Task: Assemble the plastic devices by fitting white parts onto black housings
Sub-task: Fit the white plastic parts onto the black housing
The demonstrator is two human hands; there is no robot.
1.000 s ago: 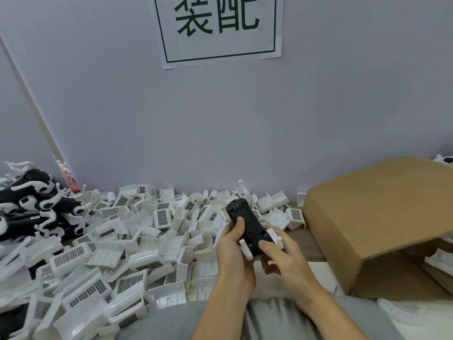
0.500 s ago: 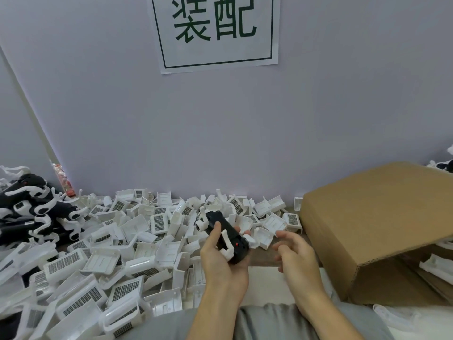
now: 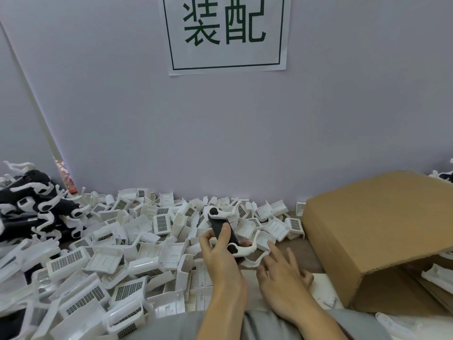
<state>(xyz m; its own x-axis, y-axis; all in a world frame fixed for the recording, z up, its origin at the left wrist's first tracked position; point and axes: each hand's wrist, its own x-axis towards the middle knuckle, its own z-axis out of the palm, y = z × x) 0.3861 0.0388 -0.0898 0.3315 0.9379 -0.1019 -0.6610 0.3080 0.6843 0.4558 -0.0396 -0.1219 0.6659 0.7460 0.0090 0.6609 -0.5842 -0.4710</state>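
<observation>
Left hand point(image 3: 221, 260) around black housing point(image 3: 224, 233), seemingly unlabelled

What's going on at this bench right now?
A person is assembling plastic devices. The left hand grips a black plastic housing with white clips fitted; the right hand is open beside it, holding nothing. Loose white vented plastic parts are heaped to the left, with a brown cardboard box on the right.

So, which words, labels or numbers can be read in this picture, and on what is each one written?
"装配": two large dark green characters inside a thin green frame, on the white paper sign on the wall.
The cardboard box, the white parts and the black housing in the left hand show no readable text.
</observation>
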